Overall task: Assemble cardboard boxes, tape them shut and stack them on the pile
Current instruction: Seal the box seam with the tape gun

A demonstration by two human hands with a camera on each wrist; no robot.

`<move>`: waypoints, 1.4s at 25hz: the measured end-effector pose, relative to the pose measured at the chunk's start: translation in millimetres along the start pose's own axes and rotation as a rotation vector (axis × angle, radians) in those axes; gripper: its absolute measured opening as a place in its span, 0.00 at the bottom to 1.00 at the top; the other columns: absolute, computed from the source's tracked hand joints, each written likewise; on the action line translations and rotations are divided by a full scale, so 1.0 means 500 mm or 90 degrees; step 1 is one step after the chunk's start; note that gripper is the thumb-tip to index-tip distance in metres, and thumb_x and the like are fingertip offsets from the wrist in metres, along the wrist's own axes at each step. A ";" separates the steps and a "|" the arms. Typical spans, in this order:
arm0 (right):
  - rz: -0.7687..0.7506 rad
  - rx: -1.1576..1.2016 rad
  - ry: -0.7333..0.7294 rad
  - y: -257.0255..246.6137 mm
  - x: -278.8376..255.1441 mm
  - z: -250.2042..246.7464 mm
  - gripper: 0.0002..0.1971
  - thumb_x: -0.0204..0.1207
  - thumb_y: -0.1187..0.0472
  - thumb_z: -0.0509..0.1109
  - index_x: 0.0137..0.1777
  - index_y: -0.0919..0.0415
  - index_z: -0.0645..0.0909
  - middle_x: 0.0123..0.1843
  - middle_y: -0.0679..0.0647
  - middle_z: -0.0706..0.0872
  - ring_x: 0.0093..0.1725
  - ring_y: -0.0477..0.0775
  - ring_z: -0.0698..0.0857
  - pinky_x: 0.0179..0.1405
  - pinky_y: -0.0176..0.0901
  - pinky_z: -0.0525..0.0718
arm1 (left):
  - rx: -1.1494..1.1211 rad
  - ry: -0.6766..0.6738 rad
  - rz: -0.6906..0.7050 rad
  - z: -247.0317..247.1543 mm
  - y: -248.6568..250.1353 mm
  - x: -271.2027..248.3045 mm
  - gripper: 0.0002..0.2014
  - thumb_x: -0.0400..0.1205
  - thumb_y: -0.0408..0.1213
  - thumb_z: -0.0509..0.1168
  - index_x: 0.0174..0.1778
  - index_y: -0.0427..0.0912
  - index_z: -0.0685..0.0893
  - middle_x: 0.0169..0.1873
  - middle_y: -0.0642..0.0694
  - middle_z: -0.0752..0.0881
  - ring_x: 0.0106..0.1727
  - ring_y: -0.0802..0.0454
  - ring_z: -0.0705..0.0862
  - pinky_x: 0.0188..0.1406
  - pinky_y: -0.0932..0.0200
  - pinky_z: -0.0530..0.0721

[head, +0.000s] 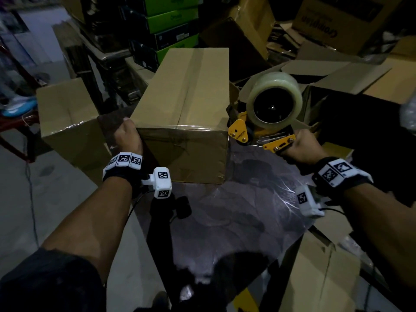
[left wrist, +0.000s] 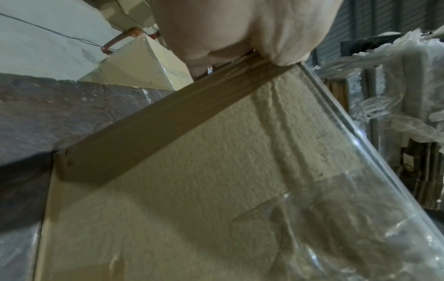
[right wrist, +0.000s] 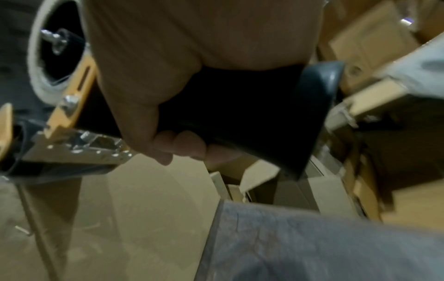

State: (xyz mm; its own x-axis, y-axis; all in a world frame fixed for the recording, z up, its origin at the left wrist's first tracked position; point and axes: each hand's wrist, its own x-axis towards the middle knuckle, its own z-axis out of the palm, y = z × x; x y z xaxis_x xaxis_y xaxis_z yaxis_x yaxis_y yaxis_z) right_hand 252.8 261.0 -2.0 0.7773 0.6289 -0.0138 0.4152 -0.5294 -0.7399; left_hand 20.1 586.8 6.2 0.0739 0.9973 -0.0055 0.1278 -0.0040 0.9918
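A closed cardboard box (head: 186,104) lies on the dark table (head: 243,210), with clear tape along its top seam and near edge. My left hand (head: 127,136) grips the box's near left corner; in the left wrist view the fingers (left wrist: 240,38) curl over that corner of the box (left wrist: 192,190). My right hand (head: 302,146) grips the black handle (right wrist: 240,117) of a yellow tape dispenser (head: 265,122) with a clear tape roll (head: 273,97). The dispenser's front sits at the box's near right corner.
A smaller taped box (head: 67,122) stands left of the table. Open and flattened cartons (head: 337,75) crowd the right and back. Green and black boxes (head: 171,25) are stacked behind. More cardboard (head: 319,271) leans at the table's near right.
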 end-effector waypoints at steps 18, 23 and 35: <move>0.277 0.079 -0.063 0.107 -0.127 0.085 0.17 0.68 0.74 0.73 0.20 0.65 0.76 0.17 0.60 0.76 0.18 0.55 0.74 0.22 0.40 0.72 | -0.019 0.013 -0.024 -0.004 -0.001 0.010 0.22 0.90 0.41 0.52 0.61 0.27 0.83 0.62 0.30 0.83 0.61 0.37 0.80 0.41 0.63 0.67; 0.386 0.190 -0.070 0.134 -0.134 0.150 0.13 0.73 0.74 0.72 0.27 0.67 0.78 0.18 0.61 0.78 0.15 0.54 0.75 0.16 0.39 0.73 | -0.010 0.035 -0.002 0.012 -0.007 0.005 0.21 0.90 0.40 0.52 0.62 0.28 0.83 0.62 0.31 0.83 0.63 0.39 0.81 0.42 0.68 0.67; 0.582 0.425 -0.127 0.139 -0.151 0.320 0.09 0.79 0.68 0.71 0.39 0.71 0.78 0.24 0.63 0.77 0.15 0.56 0.77 0.12 0.39 0.75 | 0.003 0.015 0.004 0.009 -0.023 0.025 0.21 0.89 0.43 0.53 0.61 0.29 0.84 0.60 0.33 0.85 0.62 0.42 0.82 0.46 0.66 0.71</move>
State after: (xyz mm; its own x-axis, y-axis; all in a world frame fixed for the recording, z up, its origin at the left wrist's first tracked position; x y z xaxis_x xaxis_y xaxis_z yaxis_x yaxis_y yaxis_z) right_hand 147.2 267.8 -160.2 0.5457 0.2760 -0.7912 -0.6446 -0.4650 -0.6068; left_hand 24.0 599.1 -5.8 0.0514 0.9987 0.0039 0.1318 -0.0107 0.9912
